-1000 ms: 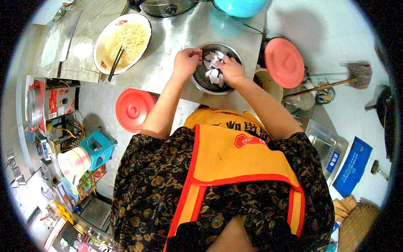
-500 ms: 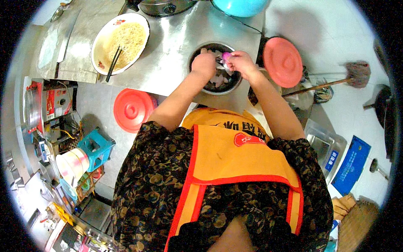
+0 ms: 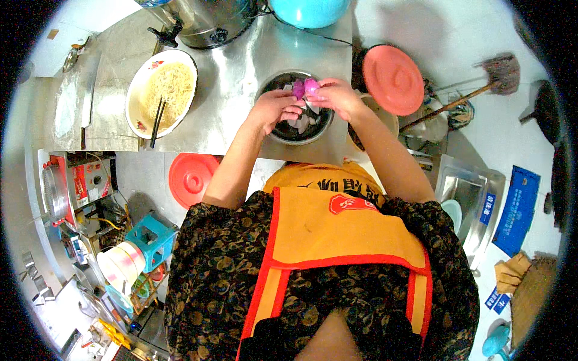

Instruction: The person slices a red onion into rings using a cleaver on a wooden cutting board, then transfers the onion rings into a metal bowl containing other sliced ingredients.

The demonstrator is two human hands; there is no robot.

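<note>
I see both hands meeting over a steel bowl [image 3: 296,108] on the far metal counter [image 3: 241,66]. The left hand [image 3: 272,108] and right hand [image 3: 336,96] each pinch the same purple onion [image 3: 304,88], held above the bowl, probably so pieces drop inside. A plate of noodles [image 3: 161,90] sits far left.

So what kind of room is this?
Most likely a working kitchen, perhaps a small eatery's. A steel counter holds a dish of noodles with chopsticks and a big metal pot, and the person wears an apron.
</note>
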